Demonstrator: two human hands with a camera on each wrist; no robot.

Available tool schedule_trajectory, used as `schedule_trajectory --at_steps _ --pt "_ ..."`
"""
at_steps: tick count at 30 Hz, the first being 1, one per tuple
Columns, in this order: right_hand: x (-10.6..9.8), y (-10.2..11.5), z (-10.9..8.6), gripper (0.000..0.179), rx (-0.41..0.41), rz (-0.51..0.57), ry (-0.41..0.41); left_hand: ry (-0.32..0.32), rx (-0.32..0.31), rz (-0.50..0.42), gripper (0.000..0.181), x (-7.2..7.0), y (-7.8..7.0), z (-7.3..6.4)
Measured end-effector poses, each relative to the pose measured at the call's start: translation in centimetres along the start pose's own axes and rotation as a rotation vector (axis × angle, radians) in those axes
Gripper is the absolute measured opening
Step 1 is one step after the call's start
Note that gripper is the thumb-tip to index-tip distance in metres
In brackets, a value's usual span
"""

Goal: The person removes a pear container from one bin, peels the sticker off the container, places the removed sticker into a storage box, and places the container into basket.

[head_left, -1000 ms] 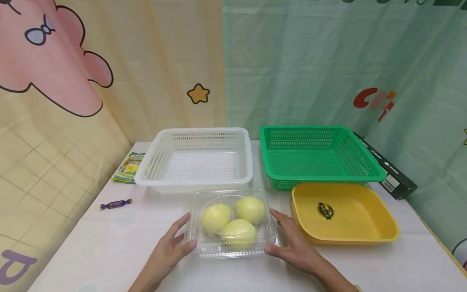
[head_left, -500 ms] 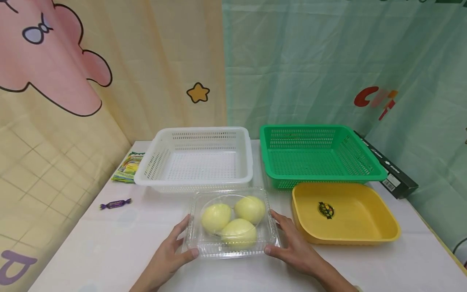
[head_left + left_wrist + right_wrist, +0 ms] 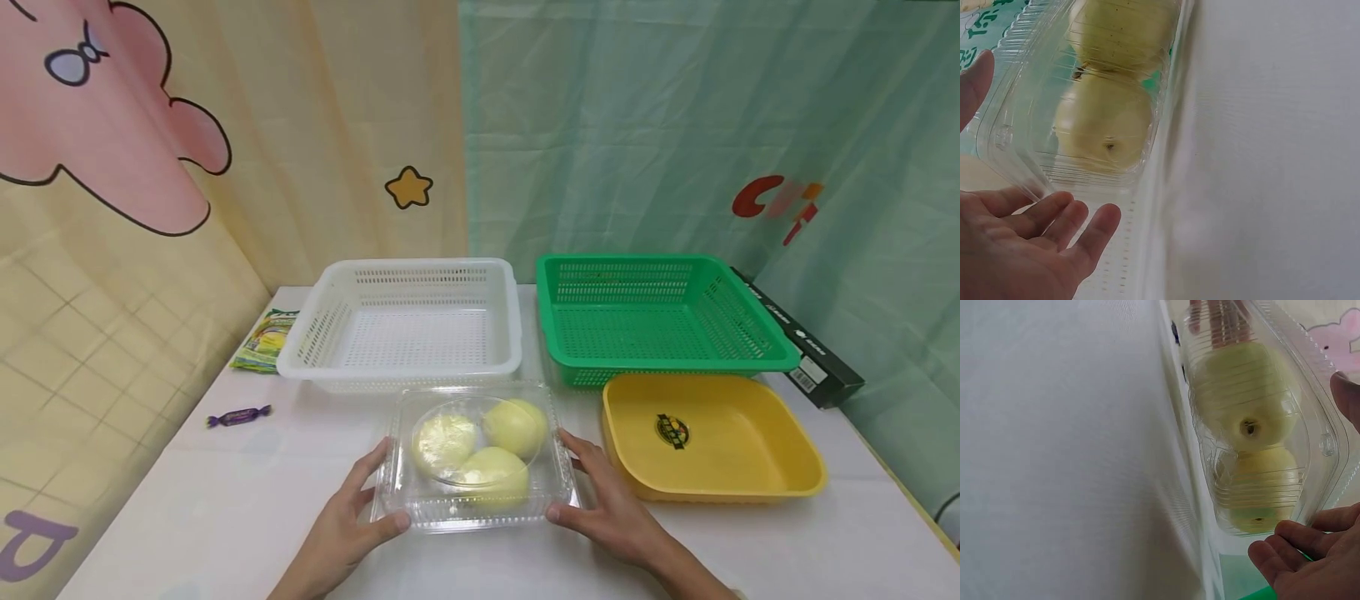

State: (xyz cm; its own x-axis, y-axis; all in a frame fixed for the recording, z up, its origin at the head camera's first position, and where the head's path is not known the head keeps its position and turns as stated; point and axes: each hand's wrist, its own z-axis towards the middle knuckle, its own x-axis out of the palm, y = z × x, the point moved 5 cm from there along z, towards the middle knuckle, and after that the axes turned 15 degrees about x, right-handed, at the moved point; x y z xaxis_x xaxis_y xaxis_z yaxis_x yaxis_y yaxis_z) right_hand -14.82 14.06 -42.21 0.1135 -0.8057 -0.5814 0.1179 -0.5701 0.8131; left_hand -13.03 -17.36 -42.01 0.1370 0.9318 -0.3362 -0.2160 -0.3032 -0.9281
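A clear plastic clamshell box [image 3: 480, 510] with three round, pale yellow pears [image 3: 495, 479] inside is held between both hands, low over the white table. My left hand [image 3: 341, 521] grips its left side, thumb at the near corner rim and the other fingers along the side. On the right side, my right hand [image 3: 607, 508] holds the rim the same way, thumb at the near right corner. The left wrist view shows the left fingertips [image 3: 1063, 203] right at the box's flange. In the right wrist view the right fingers [image 3: 1297, 540] touch the lower edge of the box.
Behind the box stand a white perforated basket [image 3: 300, 358] and a green one [image 3: 562, 367]. A yellow tub [image 3: 720, 450] sits right of the right hand, beside a long black box [image 3: 825, 379]. A purple wrapped candy [image 3: 238, 416] and a green-yellow packet [image 3: 266, 342] lie left.
The left thumb has come down onto the near left rim of the box. The box has tilted slightly, and glare now covers more of its lid. The right hand keeps its grip.
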Motion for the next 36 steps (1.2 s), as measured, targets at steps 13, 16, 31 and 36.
schedule_trajectory --at_steps 13,16,31,36 --pt "-1.7 1.7 -1.4 0.086 0.014 -0.001 0.016 0.013 0.133 0.141 0.078 -0.7 -3.2 -1.1" --pt "-2.1 2.3 -1.7 0.086 0.000 -0.010 0.008 0.005 0.132 0.115 0.077 -0.7 -3.8 -1.3" --pt "-5.8 5.1 -2.8 0.088 -0.080 -0.032 -0.108 -0.023 0.191 0.140 0.076 -0.6 -8.0 -0.8" --pt "-7.5 5.6 -2.7 0.087 -0.100 0.022 -0.123 -0.028 0.218 0.149 0.077 -0.1 -9.4 0.6"
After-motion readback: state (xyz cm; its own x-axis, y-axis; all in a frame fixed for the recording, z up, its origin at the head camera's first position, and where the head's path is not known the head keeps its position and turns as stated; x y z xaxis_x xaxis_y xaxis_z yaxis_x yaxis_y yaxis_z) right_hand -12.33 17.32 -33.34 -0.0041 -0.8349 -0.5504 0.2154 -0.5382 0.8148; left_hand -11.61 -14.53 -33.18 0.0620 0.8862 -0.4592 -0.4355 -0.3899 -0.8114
